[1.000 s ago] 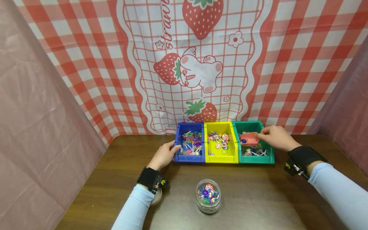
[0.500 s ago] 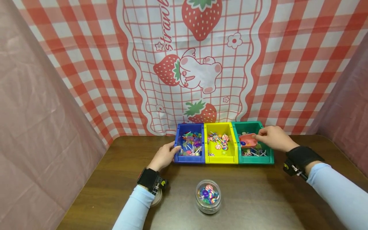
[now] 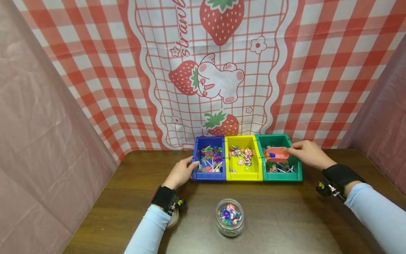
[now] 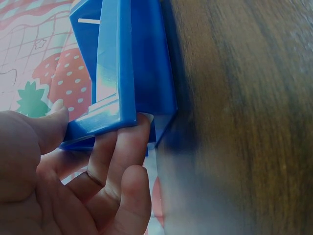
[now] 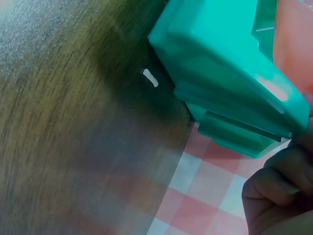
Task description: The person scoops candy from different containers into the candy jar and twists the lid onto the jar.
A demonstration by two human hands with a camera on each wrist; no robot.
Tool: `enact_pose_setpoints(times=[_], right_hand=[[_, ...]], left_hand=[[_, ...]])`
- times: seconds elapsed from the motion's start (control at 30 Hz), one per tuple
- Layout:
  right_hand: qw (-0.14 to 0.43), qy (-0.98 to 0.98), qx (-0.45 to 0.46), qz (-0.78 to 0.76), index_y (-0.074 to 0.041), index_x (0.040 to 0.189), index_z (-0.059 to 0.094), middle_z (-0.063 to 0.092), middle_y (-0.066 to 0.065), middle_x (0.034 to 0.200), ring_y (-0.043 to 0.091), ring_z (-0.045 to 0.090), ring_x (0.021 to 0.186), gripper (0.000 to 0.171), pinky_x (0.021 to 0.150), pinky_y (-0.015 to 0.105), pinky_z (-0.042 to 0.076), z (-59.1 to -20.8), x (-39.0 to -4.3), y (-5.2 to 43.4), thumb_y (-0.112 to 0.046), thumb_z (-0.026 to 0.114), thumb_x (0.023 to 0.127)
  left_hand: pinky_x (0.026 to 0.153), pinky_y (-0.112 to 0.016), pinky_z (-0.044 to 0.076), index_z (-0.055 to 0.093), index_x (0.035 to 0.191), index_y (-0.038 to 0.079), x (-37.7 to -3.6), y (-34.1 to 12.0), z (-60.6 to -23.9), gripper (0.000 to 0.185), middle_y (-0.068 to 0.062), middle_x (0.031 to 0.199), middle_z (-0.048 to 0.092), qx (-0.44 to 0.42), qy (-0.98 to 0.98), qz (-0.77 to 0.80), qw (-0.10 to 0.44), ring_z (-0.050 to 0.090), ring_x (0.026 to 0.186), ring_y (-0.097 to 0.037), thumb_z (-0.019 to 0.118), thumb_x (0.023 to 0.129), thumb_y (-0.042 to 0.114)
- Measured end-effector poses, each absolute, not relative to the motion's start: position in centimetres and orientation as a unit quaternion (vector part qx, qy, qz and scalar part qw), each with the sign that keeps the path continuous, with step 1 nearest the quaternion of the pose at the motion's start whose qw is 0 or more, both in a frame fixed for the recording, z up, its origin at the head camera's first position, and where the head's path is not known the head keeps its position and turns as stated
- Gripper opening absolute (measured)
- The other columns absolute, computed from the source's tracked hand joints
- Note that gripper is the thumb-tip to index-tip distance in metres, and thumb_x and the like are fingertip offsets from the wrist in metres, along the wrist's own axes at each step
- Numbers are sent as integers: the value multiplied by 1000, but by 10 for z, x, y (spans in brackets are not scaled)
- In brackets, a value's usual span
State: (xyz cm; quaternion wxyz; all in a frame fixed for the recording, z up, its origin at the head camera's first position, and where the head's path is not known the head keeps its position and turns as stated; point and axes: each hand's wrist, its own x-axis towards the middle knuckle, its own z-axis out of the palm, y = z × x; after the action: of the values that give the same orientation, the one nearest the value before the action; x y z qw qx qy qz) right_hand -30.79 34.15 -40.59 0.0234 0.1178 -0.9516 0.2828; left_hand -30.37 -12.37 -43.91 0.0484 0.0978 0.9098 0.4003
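Note:
Three joined bins stand in a row: a blue bin (image 3: 209, 176), a yellow bin (image 3: 244, 176) and a green bin (image 3: 282, 176), each with small candy-like pieces inside. My left hand (image 3: 179, 173) grips the blue bin's outer side edge, thumb above and fingers beneath the rim in the left wrist view. My right hand (image 3: 312, 154) pinches the end of a pink scoop (image 3: 280, 154) over the green bin. Blue and orange pieces lie at the scoop's front. In the right wrist view, the scoop (image 5: 293, 49) shows only in part, beside the green bin's wall.
A glass jar (image 3: 230, 231) with lollipop and bead-like pieces stands nearer me on the wooden table (image 3: 279, 215). A round lid (image 3: 173, 219) lies partly under my left wrist. A small white stick (image 5: 150, 78) lies beside the green bin. Checked cloth (image 3: 317, 88) hangs behind.
My right hand has drawn the scoop slightly to the right over the green bin. Orange pieces now show at its front beside the blue one. My left hand has stayed put.

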Motion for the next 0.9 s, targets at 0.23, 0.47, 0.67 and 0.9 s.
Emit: enact_pose_setpoints(times=[0.23,0.47,0.67,0.9], right_hand=[[28,-949,117,292,-8,68,57,42,-1,62,19,42,58,44,52,29,31,-407,-307,346,-34,57,103],[15,-949,105,298,-8,72,60,44,-1,65,18,43,61,43,55,30,31,-409,-308,350,-37,54,103],[14,-947,89,307,-6,78,66,47,1,68,21,45,66,44,57,32,33,-411,-307,352,-40,53,104],[21,-942,58,331,-4,84,68,40,4,67,24,40,66,53,56,33,30,-407,-302,353,-50,49,103]], left_hand=[[66,-35,44,47,150,17,-303,-124,-439,52,-6,68,62,97,909,402,53,62,65,-27,51,104,41],[65,-34,44,48,149,16,-304,-124,-440,49,-5,68,61,96,909,402,51,62,63,-24,51,105,38],[66,-34,44,49,149,17,-304,-124,-441,53,-4,68,62,96,910,400,49,61,63,-22,51,104,44],[67,-35,45,48,149,16,-305,-125,-441,50,-4,68,61,98,910,400,47,62,64,-25,51,105,38]])
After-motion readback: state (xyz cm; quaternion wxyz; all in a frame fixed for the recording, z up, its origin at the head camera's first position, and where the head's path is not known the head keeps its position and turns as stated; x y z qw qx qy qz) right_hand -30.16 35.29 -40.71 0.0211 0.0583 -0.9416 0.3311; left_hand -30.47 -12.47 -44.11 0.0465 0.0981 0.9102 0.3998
